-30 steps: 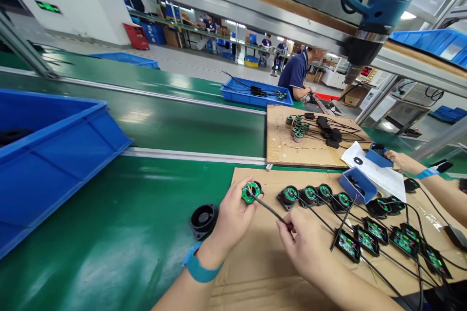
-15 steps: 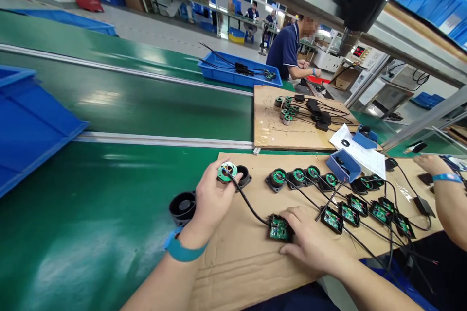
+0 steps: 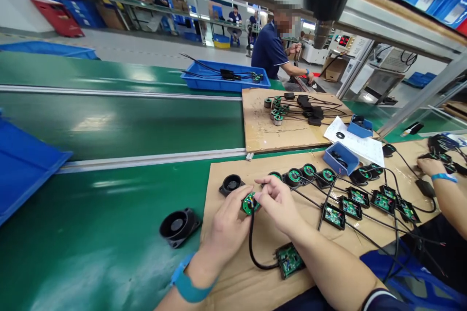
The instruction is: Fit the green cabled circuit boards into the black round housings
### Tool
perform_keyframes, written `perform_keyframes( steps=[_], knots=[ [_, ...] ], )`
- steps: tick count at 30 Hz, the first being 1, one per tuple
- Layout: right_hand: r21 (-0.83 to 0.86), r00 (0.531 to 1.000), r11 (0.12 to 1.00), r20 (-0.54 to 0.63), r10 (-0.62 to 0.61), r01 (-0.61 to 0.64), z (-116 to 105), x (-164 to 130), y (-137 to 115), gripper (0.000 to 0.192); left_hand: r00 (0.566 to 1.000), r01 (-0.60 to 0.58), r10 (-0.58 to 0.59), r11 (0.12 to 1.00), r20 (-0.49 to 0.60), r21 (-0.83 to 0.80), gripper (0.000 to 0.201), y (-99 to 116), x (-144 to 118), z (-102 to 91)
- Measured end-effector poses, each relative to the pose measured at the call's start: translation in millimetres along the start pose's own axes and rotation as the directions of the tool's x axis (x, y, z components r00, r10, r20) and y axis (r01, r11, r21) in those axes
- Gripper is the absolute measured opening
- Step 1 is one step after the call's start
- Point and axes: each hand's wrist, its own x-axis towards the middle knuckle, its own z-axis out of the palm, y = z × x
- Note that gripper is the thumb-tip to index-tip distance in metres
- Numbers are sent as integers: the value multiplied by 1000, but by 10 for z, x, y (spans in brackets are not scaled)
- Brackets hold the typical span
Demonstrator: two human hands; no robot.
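We've got the rnd green PCB gripped in our L hand over the cardboard, R hand also above it, can't tell if pinching, corded ckt box on cardboard's near side.

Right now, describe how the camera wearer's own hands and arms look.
The left hand is ungloved, with a wide teal wristband that has a brighter blue part. The right hand is ungloved too, with no band showing; on that side, a dark sleeve with white trim shows at the bottom edge.
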Motion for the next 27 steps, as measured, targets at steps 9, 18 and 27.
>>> perform_keyframes(
  steps=[9, 18, 27],
  knots=[
    [-34, 987, 992, 99, 127, -124, -132, -31, 111, 31, 990, -66, 54, 993, 127, 93, 53, 26, -68, 2],
    [-53, 980, 981, 57, 190, -187, -62, -60, 215, 17, 982, -143, 110, 965, 157, 219, 43, -68, -112, -5],
    [-93, 966, 965, 61, 250, -244, -76, -39, 166, 13, 981, -114, 83, 979, 177, 170, 39, -78, -119, -9]
  ],
)
